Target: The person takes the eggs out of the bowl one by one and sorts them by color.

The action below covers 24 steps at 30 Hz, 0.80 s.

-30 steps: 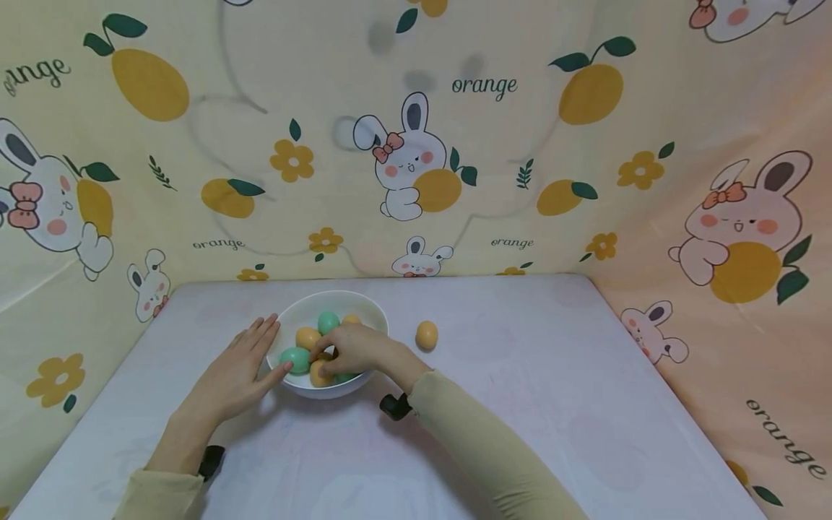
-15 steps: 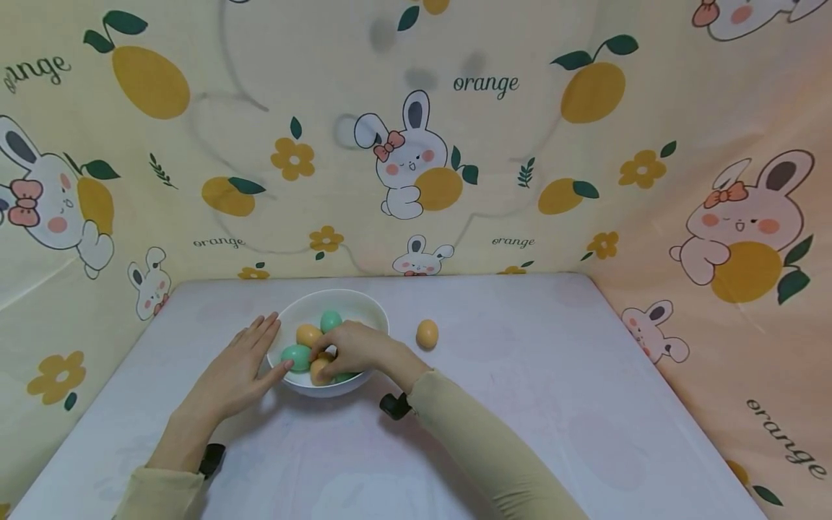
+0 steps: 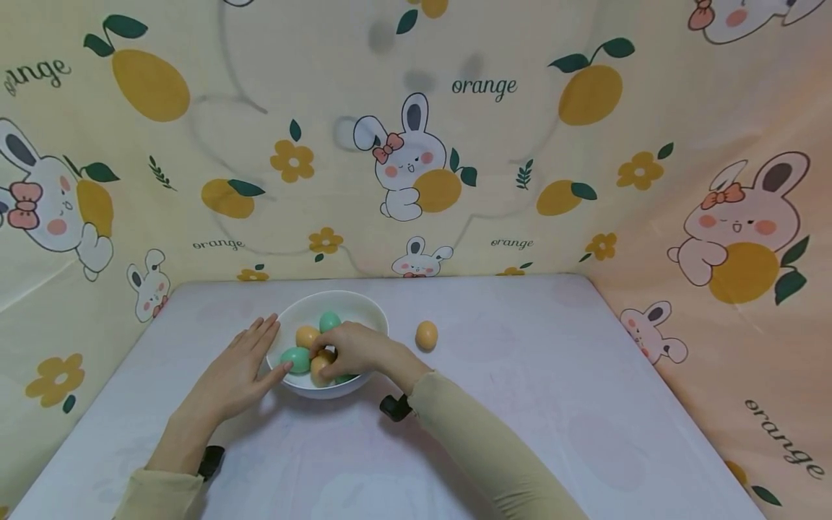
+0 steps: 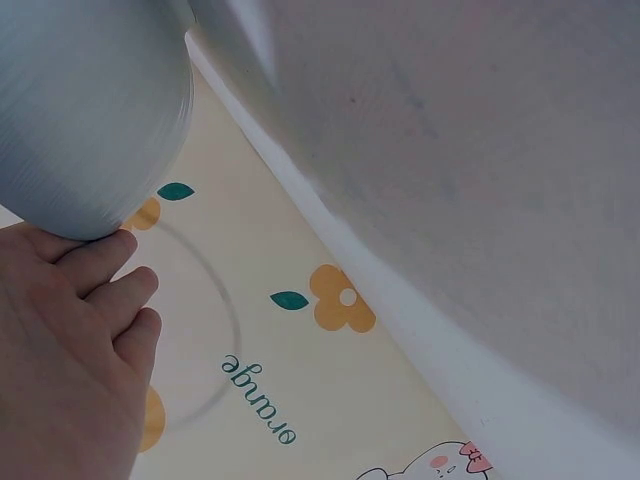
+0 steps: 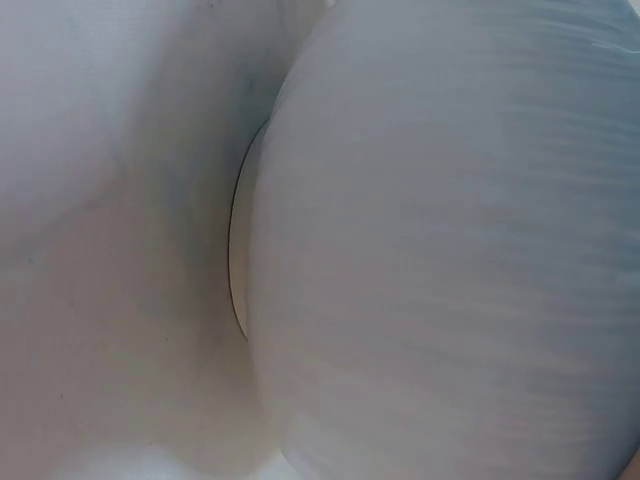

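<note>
"How are the hands?"
"Left hand (image 3: 235, 374) straight-fingered against the white bowl (image 3: 325, 393); right hand (image 3: 356, 349) pinching a yellow egg (image 3: 317, 371) inside it."
"Handling?"
"Probably light, hard, slippery; grip its waist."
"Axis?"
"Near to far, seemingly; partly covered, so pointed end unclear."
"Farther off?"
"A loose egg (image 3: 426, 336), right of the right hand, on the bench (image 3: 520, 390)."
</note>
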{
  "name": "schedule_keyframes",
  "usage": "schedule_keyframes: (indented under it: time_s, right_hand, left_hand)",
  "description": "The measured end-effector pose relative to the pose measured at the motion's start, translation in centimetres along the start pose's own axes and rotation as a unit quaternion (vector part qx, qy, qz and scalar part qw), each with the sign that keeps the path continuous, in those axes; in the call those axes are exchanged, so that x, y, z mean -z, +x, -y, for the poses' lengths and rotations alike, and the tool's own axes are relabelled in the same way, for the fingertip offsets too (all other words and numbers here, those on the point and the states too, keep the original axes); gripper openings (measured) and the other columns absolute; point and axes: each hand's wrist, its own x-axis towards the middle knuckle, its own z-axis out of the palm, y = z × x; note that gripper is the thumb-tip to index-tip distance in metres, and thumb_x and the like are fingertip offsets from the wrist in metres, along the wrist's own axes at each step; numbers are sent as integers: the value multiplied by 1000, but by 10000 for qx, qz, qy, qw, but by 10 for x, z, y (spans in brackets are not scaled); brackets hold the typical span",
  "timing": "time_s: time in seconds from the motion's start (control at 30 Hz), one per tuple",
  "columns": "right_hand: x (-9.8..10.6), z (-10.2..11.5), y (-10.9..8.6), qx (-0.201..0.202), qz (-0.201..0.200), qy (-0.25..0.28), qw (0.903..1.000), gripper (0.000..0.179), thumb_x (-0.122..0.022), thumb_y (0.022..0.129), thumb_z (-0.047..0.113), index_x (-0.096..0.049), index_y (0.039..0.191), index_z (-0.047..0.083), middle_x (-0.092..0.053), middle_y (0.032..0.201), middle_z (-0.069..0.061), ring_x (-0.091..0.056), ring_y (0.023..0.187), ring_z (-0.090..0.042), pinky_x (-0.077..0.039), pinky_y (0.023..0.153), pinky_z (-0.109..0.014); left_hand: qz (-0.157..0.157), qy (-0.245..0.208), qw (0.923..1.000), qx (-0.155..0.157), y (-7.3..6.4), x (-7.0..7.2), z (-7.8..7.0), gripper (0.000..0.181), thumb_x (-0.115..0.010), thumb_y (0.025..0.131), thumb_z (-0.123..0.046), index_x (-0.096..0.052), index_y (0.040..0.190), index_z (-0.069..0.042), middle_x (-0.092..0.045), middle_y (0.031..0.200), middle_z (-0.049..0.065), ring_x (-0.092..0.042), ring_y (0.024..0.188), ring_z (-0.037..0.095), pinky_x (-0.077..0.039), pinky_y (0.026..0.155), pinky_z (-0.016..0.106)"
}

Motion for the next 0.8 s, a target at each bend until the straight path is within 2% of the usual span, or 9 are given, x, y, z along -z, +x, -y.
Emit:
schedule_keyframes:
  time_s: [0.33, 0.63, 0.8]
  right_hand:
    - [7, 2, -7, 54, -224, 228, 9995, 33, -80, 91, 24, -75, 124, 20, -71, 106, 13, -58, 87, -4, -49, 79, -14]
    - [14, 5, -12, 411, -584, 70, 9974, 37, -78, 92, 22, -73, 129, 16, -73, 117, 8, -65, 94, -12, -49, 81, -12]
    - [16, 4, -18, 585, -826, 138, 9948, 37, -80, 92, 23, -72, 128, 17, -72, 121, 7, -64, 94, -9, -52, 82, -14]
  left_hand:
    - [-50, 0, 10000, -32, 0, -1, 0, 85, -53, 104, -54, -32, 158, 9, -28, 167, 25, -24, 154, 47, -25, 124, 63]
    - [-15, -28, 10000, -17, 0, 0, -1, 83, -57, 103, -48, -32, 158, 9, -27, 167, 25, -24, 153, 48, -25, 123, 64]
    - [-40, -11, 10000, -13, 0, -1, 0, 84, -56, 104, -51, -32, 158, 9, -27, 168, 25, -24, 154, 48, -24, 124, 64]
